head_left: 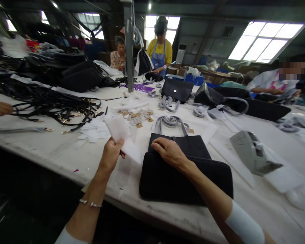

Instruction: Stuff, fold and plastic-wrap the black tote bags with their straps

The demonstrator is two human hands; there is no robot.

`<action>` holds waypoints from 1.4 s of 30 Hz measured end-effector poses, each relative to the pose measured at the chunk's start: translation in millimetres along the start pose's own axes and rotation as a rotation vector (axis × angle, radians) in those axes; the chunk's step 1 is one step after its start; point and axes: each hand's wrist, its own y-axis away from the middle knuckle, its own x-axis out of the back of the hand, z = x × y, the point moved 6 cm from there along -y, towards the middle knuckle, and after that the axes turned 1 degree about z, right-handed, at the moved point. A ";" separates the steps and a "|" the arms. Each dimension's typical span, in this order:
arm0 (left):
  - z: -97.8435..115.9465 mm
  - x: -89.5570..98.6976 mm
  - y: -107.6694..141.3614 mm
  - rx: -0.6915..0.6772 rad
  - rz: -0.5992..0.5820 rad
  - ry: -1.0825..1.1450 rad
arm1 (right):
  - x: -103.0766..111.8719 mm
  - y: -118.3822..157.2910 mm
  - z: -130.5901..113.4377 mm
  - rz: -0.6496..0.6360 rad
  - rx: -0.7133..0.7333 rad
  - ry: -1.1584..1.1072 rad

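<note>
My left hand pinches a folded, thin white sheet between thumb and fingers, held up over the table to the left of a black handbag. The bag lies flat before me, its handles wrapped in grey-white covering and pointing away. Across its upper part rests my right hand, fingers slightly bent and touching the black surface; their tips are partly hidden. Left of the sheet, loose white pieces lie in a pile.
Black straps with gold clasps heap up at the left, near another person's hand. Small tan tags lie mid-table. A grey tape dispenser stands right. Beyond are more black bags, a metal post and co-workers.
</note>
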 end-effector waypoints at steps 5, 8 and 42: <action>-32.6 1.1 7.2 0.139 -0.030 -0.085 | -47.4 -13.2 15.2 -0.203 -0.002 0.171; -37.8 -5.4 10.5 0.213 -0.133 -0.091 | -50.5 -8.6 33.1 -0.088 0.027 0.035; -15.6 -61.0 -51.1 0.026 0.024 -0.217 | -22.7 2.6 25.0 0.111 0.401 -0.455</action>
